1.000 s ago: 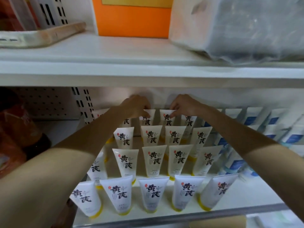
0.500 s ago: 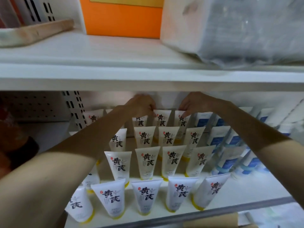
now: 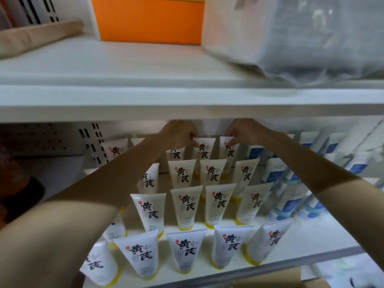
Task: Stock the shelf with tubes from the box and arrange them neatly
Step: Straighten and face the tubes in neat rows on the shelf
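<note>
Shelf: the white shelf [image 3: 311, 242] carries the tubes [image 3: 186, 204] in rows from front edge to back edge, caps down.
Left hand: the left hand [image 3: 180, 132], at the back edge, pinches the top seam of the left back tube [image 3: 204, 150].
Right hand: the right hand [image 3: 245, 130], just beside, pinches the top corner of the right back tube [image 3: 229, 151].
Hidden: the left forearm [image 3: 93, 194] covers several tubes; the box [image 3: 270, 280] is cut off.

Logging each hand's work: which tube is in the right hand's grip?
The rightmost black-lettered tube in the back row, beside the blue-labelled tubes. The right hand pinches its top edge; the left hand pinches its left neighbour.
</note>
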Action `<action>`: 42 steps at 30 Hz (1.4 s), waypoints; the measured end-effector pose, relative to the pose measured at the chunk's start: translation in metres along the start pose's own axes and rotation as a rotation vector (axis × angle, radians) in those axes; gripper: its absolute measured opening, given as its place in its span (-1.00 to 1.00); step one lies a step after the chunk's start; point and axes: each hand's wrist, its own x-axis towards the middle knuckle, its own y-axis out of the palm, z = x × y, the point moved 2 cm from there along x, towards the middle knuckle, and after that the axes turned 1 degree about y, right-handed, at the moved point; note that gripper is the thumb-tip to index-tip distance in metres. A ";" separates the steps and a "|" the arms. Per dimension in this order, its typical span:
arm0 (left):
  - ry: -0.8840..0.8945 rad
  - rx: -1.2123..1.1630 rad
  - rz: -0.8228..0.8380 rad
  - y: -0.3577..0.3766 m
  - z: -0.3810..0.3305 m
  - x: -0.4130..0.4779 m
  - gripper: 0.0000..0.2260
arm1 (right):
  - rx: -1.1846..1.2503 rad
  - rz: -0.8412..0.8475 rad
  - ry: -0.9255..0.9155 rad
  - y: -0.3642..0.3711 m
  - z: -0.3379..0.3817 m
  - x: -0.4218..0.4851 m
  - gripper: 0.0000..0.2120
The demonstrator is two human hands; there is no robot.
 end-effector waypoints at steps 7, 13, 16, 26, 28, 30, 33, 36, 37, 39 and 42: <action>-0.042 -0.073 0.021 -0.006 0.003 -0.004 -0.79 | 0.007 0.015 0.022 -0.003 0.003 -0.001 -0.78; -0.127 -0.321 0.094 -0.026 0.010 -0.013 -0.73 | 0.037 0.109 0.047 -0.008 0.004 -0.001 -0.74; -0.190 -0.347 0.012 -0.041 0.026 -0.023 -0.58 | 0.158 0.106 0.094 -0.022 0.000 -0.003 -0.66; -0.283 -0.214 -0.502 -0.069 0.063 -0.095 -0.82 | 0.086 -0.018 -0.237 -0.030 0.111 0.021 -0.69; -0.324 -0.212 -0.504 -0.064 0.078 -0.105 -0.85 | 0.098 -0.016 -0.297 -0.015 0.137 0.032 -0.67; -0.397 -0.218 -0.476 -0.059 0.095 -0.112 -0.91 | 0.104 -0.013 -0.323 -0.002 0.158 0.043 -0.65; -0.471 -0.132 -0.369 -0.052 0.116 -0.116 -0.90 | 0.118 -0.018 -0.340 0.014 0.177 0.061 -0.67; -0.474 -0.029 -0.208 -0.041 0.122 -0.115 -0.75 | 0.049 0.038 -0.318 0.024 0.190 0.074 -0.73; -0.489 -0.042 -0.190 -0.038 0.124 -0.115 -0.72 | 0.010 0.078 -0.337 0.026 0.195 0.074 -0.76; -0.522 -0.087 -0.170 -0.035 0.126 -0.116 -0.71 | -0.045 0.120 -0.384 0.030 0.201 0.074 -0.83; -0.540 -0.110 -0.140 -0.034 0.127 -0.118 -0.73 | -0.101 0.088 -0.402 0.037 0.200 0.074 -0.68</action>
